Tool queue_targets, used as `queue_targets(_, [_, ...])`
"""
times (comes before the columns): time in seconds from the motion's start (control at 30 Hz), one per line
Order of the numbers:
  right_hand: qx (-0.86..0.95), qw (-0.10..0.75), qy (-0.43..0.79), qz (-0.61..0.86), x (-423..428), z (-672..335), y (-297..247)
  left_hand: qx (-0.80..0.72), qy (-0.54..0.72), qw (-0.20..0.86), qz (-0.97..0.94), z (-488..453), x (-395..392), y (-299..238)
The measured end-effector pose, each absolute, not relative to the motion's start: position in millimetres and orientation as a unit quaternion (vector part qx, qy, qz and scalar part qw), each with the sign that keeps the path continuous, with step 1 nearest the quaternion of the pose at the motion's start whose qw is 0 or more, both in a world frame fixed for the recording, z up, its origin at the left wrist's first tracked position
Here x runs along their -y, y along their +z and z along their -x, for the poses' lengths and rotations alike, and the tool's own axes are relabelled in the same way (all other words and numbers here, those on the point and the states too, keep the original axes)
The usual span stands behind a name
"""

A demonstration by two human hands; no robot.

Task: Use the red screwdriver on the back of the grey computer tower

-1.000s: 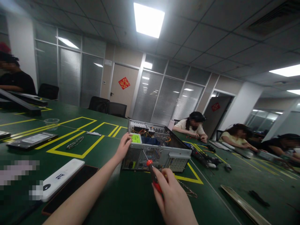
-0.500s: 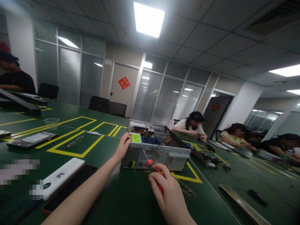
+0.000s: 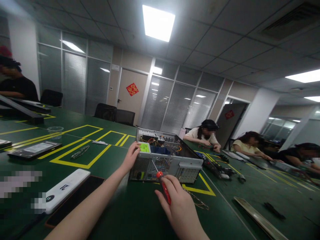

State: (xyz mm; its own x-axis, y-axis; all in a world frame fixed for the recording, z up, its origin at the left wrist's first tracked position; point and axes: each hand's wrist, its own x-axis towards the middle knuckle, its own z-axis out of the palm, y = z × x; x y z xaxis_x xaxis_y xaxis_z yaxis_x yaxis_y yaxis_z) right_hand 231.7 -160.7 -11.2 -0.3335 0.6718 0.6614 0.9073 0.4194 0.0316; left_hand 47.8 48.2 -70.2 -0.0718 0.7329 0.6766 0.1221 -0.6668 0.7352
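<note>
An open grey computer case (image 3: 172, 163) lies on the green table (image 3: 140, 210), with cables and a green-labelled part inside. My left hand (image 3: 131, 157) grips the case's near left top corner, fingers curled over the edge. My right hand (image 3: 180, 206) is closed around a red-handled screwdriver (image 3: 163, 186), whose thin shaft points up and left at the case's rear panel.
A white oblong device (image 3: 62, 191) and a dark phone (image 3: 75, 200) lie at the near left. Yellow floor-style markings cross the table. A metal strip (image 3: 260, 218) lies at the right. Other people sit working at the far right and far left.
My right hand has shifted slightly and turned on the screwdriver handle; its tip stays at the case's rear panel. My left hand keeps its hold on the corner.
</note>
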Motion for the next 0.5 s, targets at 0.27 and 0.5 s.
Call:
queue_targets(0.27, [0.802, 0.279, -0.255, 0.463, 162.2, -237.3, -9.0, -0.332, 0.653, 0.237, -0.638, -48.7, -46.4, -68.8])
queue_targets(0.5, [0.815, 0.286, -0.259, 0.434, 168.5, -237.6, -0.5, -0.335, 0.653, 0.230, -0.640, -49.8, -47.3, -68.4])
